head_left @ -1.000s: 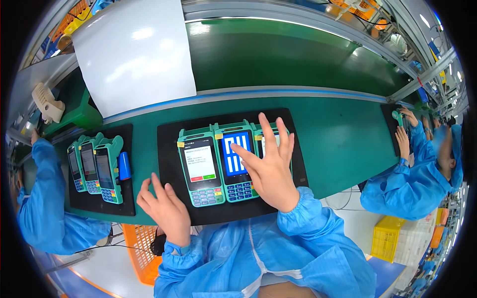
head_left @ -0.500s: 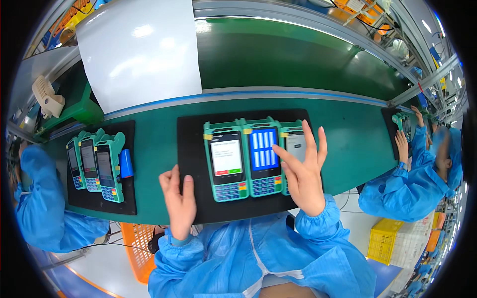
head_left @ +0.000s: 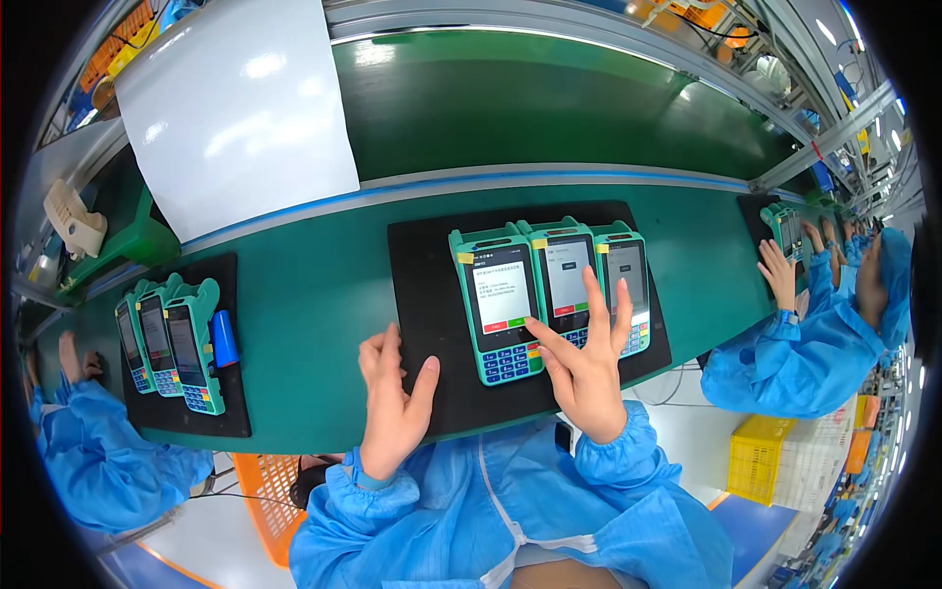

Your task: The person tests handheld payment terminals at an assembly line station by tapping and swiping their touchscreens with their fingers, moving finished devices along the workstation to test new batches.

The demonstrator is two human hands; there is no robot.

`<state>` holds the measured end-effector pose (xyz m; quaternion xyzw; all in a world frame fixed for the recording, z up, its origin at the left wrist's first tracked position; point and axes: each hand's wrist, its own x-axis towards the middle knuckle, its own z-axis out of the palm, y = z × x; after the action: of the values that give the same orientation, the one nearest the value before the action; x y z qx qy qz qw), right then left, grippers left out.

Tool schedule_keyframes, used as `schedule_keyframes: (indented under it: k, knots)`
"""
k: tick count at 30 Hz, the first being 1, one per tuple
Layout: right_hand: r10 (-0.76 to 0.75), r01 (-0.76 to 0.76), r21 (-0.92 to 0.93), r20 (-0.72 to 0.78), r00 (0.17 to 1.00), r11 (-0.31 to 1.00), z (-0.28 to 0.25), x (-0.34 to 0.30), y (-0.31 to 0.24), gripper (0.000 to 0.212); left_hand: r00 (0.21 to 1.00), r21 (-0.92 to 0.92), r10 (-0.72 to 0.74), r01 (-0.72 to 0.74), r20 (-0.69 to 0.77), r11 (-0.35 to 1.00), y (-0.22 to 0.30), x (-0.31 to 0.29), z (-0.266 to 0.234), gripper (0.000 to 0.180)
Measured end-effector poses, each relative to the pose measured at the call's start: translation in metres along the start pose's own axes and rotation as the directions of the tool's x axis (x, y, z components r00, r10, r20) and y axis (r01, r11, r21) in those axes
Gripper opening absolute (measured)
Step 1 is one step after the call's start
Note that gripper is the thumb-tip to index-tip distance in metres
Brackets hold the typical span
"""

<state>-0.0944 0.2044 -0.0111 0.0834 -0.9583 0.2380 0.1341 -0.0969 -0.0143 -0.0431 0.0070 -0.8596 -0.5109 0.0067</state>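
Observation:
Three green payment terminals with keypads stand side by side on a black mat (head_left: 432, 265) in front of me. My right hand (head_left: 589, 368) is over them with fingers spread, its index fingertip at the green button on the screen of the left terminal (head_left: 502, 294). The fingers partly cover the middle terminal (head_left: 566, 270), whose screen shows a small dark box, and the keypad of the right terminal (head_left: 625, 275), whose screen looks grey. My left hand (head_left: 397, 398) rests at the mat's near left edge, fingers apart, holding nothing.
To the left, several terminals (head_left: 186, 344) and a blue object (head_left: 225, 339) lie on another black mat beside a co-worker's sleeve (head_left: 118, 452). At the right, another co-worker's hand (head_left: 778, 273) is near a terminal (head_left: 785, 228). An orange basket (head_left: 260, 491) stands below the bench.
My right index finger has moved from the middle terminal's screen to the left one's lower edge. The middle screen's blue panel with white bars has given way to a pale page.

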Motion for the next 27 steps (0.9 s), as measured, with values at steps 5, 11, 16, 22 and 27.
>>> schedule_keyframes:
  k: [5, 11, 16, 22, 27]
  knots:
    - [0.027, -0.027, -0.033, 0.008, 1.000, 0.999, 0.004, 0.002, 0.000, 0.031, 0.935, 0.434, 0.185, -0.038, -0.303, 0.900, -0.024, -0.020, -0.020, 0.078]
    - [0.025, -0.024, 0.013, -0.021, 0.999, 1.000, 0.005, 0.016, -0.006, 0.029, 0.730, 0.618, 0.215, 0.341, -0.649, 0.708, -0.077, -0.058, -0.089, 0.081]
    - [-0.038, 0.033, -0.086, -0.057, 0.998, 0.996, 0.013, 0.041, -0.008, 0.029, 0.627, 0.521, 0.159, 0.449, -0.762, 0.726, -0.123, -0.087, -0.130, 0.068]
    - [-0.153, 0.146, -0.107, -0.059, 0.987, 0.984, 0.029, 0.061, -0.019, 0.028, 0.700, 0.814, 0.436, 0.390, -0.565, 0.430, -0.122, -0.085, -0.157, 0.050]
    - [-0.121, 0.112, -0.130, -0.064, 0.991, 0.985, 0.036, 0.064, -0.018, 0.028, 0.684, 0.983, 0.707, 0.095, -0.179, 0.157, -0.136, -0.080, -0.193, 0.038]
